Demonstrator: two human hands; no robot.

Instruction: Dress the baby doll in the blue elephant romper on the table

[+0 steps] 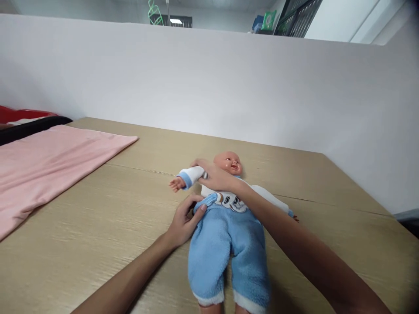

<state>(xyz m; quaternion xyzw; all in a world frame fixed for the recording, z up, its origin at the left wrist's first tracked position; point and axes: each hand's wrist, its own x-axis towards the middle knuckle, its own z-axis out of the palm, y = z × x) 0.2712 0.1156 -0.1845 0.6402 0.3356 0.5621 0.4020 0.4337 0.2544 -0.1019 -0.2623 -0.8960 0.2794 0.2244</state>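
Observation:
A baby doll (229,163) lies on its back on the wooden table (98,226), head toward the far wall. It wears a white top with blue cuffs and fuzzy blue trousers (225,244). My left hand (183,222) pinches the blue strap of the trousers at the doll's waist. My right hand (214,174) reaches across the doll's chest and grips its white sleeve (193,175) near the shoulder. The doll's small bare hand (176,184) sticks out past the cuff.
A pink cloth (49,165) lies spread on the table's left part. Behind it is a dark edge with something red (19,114). A white partition wall (229,87) closes off the table's far and right sides.

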